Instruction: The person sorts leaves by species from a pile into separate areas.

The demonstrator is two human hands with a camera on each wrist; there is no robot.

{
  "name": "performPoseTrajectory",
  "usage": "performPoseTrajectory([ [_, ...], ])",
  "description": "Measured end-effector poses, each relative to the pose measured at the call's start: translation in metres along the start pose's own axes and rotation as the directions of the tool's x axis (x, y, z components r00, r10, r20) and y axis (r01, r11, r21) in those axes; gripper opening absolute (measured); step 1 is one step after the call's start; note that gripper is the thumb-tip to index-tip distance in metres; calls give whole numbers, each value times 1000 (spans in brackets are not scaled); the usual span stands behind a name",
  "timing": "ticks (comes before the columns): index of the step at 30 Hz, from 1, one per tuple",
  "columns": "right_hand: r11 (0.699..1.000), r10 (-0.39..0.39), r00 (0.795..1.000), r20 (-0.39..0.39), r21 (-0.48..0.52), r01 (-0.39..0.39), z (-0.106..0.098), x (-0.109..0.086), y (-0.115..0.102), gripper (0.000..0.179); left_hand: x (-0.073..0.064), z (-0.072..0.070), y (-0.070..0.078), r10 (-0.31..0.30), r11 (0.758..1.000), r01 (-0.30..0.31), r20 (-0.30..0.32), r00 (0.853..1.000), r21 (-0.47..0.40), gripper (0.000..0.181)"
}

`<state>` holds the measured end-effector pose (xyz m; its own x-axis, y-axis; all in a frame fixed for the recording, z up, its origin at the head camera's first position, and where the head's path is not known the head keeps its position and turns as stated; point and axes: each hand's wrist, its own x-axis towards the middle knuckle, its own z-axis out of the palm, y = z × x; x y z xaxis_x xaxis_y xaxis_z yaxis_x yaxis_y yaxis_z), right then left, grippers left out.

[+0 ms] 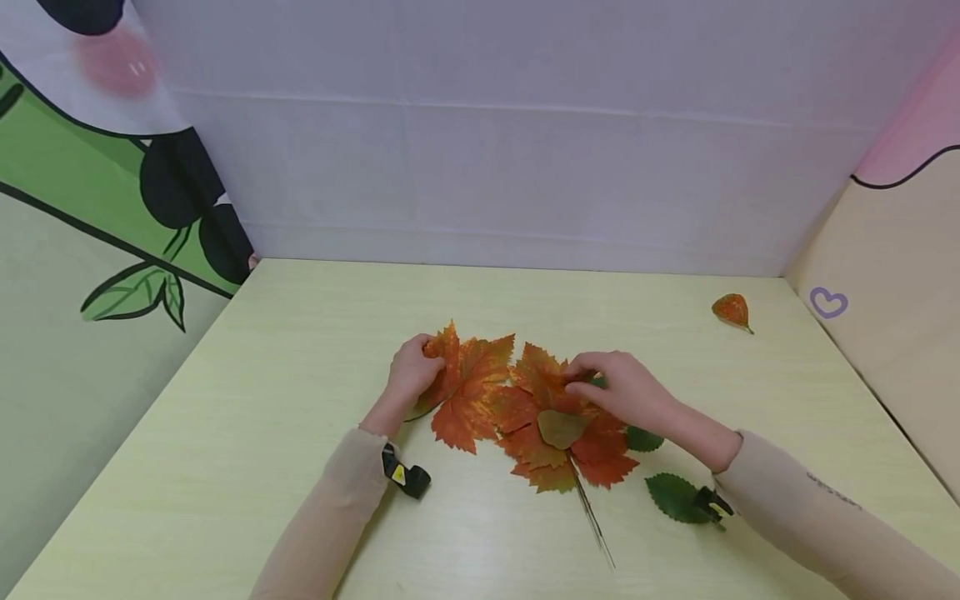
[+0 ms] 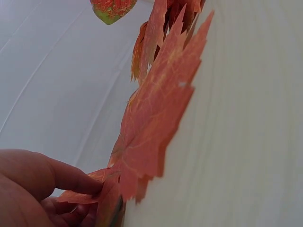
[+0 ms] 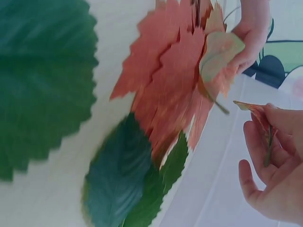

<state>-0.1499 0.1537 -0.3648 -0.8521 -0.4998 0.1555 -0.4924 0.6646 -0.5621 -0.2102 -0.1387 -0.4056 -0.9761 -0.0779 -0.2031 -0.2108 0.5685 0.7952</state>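
Note:
My left hand [image 1: 411, 368] pinches the left edge of an orange artificial maple leaf [image 1: 471, 390] between thumb and fingers; the left wrist view shows the leaf [image 2: 147, 127] close to the tabletop. To its right lies an overlapping bunch of orange maple leaves [image 1: 528, 417], with thin stems [image 1: 588, 504] pointing toward me. A small pale, greenish-brown leaf [image 1: 561, 428] rests over the bunch. My right hand [image 1: 628, 390], above the bunch's right side, pinches a small orange leaf [image 3: 258, 111] with a short stem, clearest in the right wrist view.
Green leaves [image 1: 645, 439] poke out from the bunch's right side. Another green leaf [image 1: 675, 497] lies under the right wrist camera. A small orange-brown leaf [image 1: 731, 310] sits at the table's back right. Printed cloth walls surround the pale table [image 1: 187, 467].

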Motion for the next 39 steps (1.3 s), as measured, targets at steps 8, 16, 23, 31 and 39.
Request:
performPoseTrajectory([
  [8,997,68,997,-38,46,-66,-15,2,23,15,-1,-1,2,-5,1000,5,3,1000,-7,40],
  [16,989,134,988,-80,76,-128,-26,5,51,21,1,0,1,7,1000,-7,-3,1000,9,40],
  [23,978,206,971,-121,52,-201,-35,7,74,23,3,2,-2,6,1000,-6,-5,1000,8,40],
  [31,958,284,948,-146,21,-284,-46,4,97,25,3,3,-2,9,1000,-9,-14,1000,20,38],
  [39,937,344,921,-184,0,-350,-56,-2,118,28,3,3,-3,5,1000,-4,-10,1000,16,39],
])
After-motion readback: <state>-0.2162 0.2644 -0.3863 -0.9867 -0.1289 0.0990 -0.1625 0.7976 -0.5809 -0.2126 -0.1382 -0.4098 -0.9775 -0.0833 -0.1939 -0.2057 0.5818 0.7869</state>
